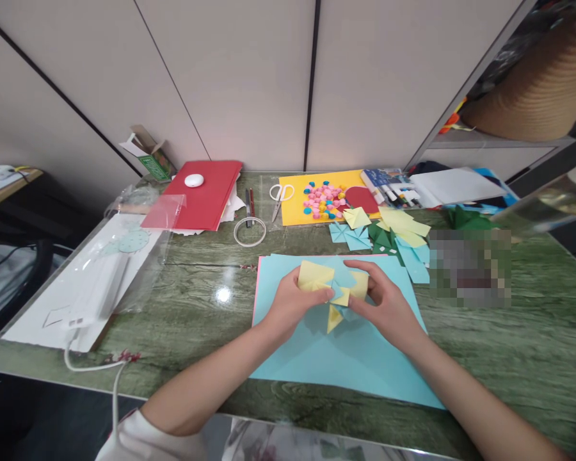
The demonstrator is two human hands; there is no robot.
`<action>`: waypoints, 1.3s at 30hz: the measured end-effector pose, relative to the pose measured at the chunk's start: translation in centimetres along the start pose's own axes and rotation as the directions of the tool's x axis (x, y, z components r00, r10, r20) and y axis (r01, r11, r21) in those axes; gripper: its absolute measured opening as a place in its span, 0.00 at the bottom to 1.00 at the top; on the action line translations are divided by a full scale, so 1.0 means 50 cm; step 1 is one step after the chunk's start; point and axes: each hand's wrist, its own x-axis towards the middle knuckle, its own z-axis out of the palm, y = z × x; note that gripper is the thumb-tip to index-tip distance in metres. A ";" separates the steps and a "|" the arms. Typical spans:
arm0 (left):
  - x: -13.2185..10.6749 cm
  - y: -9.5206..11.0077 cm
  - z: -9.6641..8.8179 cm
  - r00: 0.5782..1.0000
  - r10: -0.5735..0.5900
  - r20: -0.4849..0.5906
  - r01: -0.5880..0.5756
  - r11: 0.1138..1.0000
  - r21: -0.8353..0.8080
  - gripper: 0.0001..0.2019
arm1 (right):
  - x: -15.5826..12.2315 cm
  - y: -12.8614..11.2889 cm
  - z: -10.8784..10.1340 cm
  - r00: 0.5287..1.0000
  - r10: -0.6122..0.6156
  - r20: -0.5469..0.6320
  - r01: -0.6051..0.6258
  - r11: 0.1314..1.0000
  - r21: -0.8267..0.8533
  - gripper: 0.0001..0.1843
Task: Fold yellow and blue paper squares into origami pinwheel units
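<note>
Between my two hands is a folded paper piece [318, 274] in pale yellow and light blue, held just above a light blue sheet of paper [336, 365]. My left hand [295, 301] grips its left side, the thumb pressed on the front near the middle. On the right side, my right hand [386, 304] pinches it with thumb and fingers. A pointed yellow flap hangs from its underside. Behind the sheet lie several folded paper pieces in light blue [358, 239], yellow [403, 224] and dark green [383, 239].
Scissors [277, 208], a tape roll [249, 232] and pens [252, 202] lie at the back. Pink, blue and yellow pieces [324, 198] rest on yellow paper [290, 214]. Left are a red folder [196, 205] and a power strip [98, 291] with its cable; a blurred patch [470, 269] is right.
</note>
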 end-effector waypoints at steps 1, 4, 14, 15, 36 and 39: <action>0.000 0.000 0.000 1.000 -0.005 0.002 0.005 1.000 0.002 0.17 | -0.001 0.001 0.000 1.000 -0.003 -0.001 0.003 1.000 -0.002 0.25; 0.000 -0.002 0.000 1.000 -0.009 0.005 0.009 1.000 0.010 0.17 | -0.002 0.002 0.000 1.000 -0.006 0.000 0.006 1.000 0.012 0.25; 0.011 -0.011 -0.008 0.998 0.055 -0.041 -0.055 0.998 0.017 0.19 | 0.004 -0.004 0.000 0.998 0.007 0.059 -0.016 0.986 0.164 0.25; 0.011 -0.010 -0.007 0.997 0.058 -0.046 -0.057 0.998 0.029 0.19 | 0.004 -0.004 0.000 0.998 0.013 0.056 -0.023 0.986 0.166 0.24; 0.017 0.004 -0.017 1.000 0.009 -0.008 -0.008 0.982 0.191 0.21 | 0.005 -0.006 -0.006 0.998 0.037 0.046 -0.039 0.998 0.040 0.27; 0.024 0.019 -0.032 0.993 -0.056 0.100 0.024 0.955 0.297 0.22 | 0.005 -0.012 -0.014 0.986 0.075 0.146 -0.073 0.997 -0.017 0.28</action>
